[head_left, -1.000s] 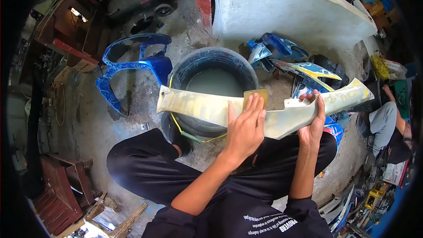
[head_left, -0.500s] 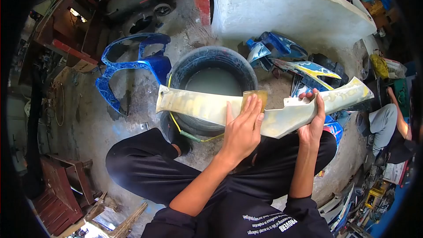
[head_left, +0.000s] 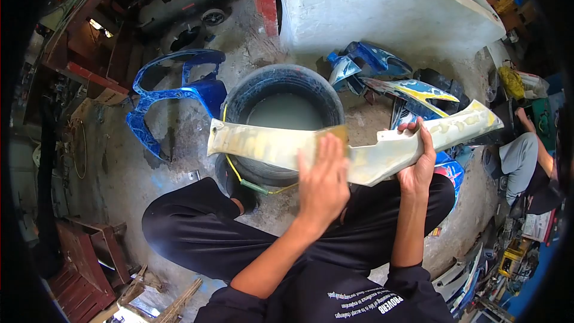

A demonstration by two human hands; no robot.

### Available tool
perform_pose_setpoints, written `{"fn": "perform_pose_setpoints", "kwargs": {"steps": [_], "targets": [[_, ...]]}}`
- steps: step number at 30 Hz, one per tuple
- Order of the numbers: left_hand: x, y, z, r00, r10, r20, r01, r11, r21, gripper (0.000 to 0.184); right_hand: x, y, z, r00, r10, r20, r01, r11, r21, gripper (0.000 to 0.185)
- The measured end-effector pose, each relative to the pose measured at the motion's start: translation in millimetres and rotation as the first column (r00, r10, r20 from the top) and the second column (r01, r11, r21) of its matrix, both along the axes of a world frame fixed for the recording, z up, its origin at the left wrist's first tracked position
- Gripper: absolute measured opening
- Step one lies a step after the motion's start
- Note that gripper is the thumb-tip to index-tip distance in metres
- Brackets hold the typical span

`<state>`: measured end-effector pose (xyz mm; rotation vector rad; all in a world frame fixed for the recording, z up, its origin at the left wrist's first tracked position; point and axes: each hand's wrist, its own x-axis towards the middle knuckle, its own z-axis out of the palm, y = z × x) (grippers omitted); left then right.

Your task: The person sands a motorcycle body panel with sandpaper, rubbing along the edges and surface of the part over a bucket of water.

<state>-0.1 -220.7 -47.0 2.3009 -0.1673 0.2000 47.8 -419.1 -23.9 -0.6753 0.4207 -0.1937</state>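
A long cream-white plastic motorcycle body panel (head_left: 263, 143) with yellowish worn patches lies across the bucket's front, above my lap. My left hand (head_left: 323, 182), slightly blurred, presses a yellow-brown piece of sandpaper (head_left: 339, 136) flat against the middle of the panel. The fingers partly cover the sheet. Toward the panel's right half, my right hand (head_left: 418, 164) grips it from below, with the thumb on the near face and fingertips over the top edge. Behind the panel stands a black bucket (head_left: 230, 101) holding cloudy water (head_left: 287, 110).
A blue fairing frame (head_left: 212, 93) rests on the concrete floor at left. More blue, white and yellow panels (head_left: 412, 91) lie right of the bucket. A whitish slab (head_left: 388, 12) stands behind. At far right another person's grey-trousered leg (head_left: 519, 158) shows beside cluttered tools.
My left hand and the sandpaper have slid a little leftward along the panel. The whole view has shifted slightly; my right hand keeps its grip.
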Motion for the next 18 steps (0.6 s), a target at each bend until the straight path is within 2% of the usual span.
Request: {"fn": "perform_pose_setpoints", "kwargs": {"steps": [1,2,4,5,8,10,12,15,18], "targets": [[-6,-3,8,0.998,-0.064,0.011,0.065,0.995,-0.082,0.044,0,-2,1,1.000,0.005,0.010,-0.005,1.000,0.018,0.026],[-6,0,7,0.998,-0.063,0.012,0.064,0.995,-0.081,0.044,1,-3,2,1.000,0.010,0.025,-0.011,0.999,0.035,0.027],[-2,11,1,0.999,0.031,-0.017,-0.027,0.979,0.204,0.045,1,-2,1,1.000,-0.001,0.003,0.001,0.999,0.040,0.026],[3,16,-5,0.987,0.149,-0.056,-0.128,0.953,0.273,0.045,0,-2,-3,1.000,-0.003,-0.002,0.003,0.999,0.032,0.027],[-7,9,2,0.996,0.078,-0.038,-0.065,0.964,0.257,0.044,0,2,0,1.000,-0.014,-0.012,0.014,1.000,0.015,0.028],[-24,-6,16,0.997,-0.073,0.001,0.073,0.992,0.103,0.043,0,1,4,1.000,-0.011,0.011,0.010,0.995,0.101,0.026],[-27,-3,17,0.996,-0.085,0.006,0.084,0.991,0.100,0.042,2,-1,1,1.000,0.005,0.019,-0.006,0.996,0.087,0.027],[-9,19,-2,0.987,0.161,-0.025,-0.145,0.936,0.322,0.041,1,-3,-6,0.999,-0.024,-0.038,0.025,0.999,0.021,0.028],[-14,19,-1,0.998,0.053,-0.015,-0.046,0.953,0.300,0.042,1,-1,0,1.000,0.000,0.001,0.000,0.999,0.043,0.024]]}}
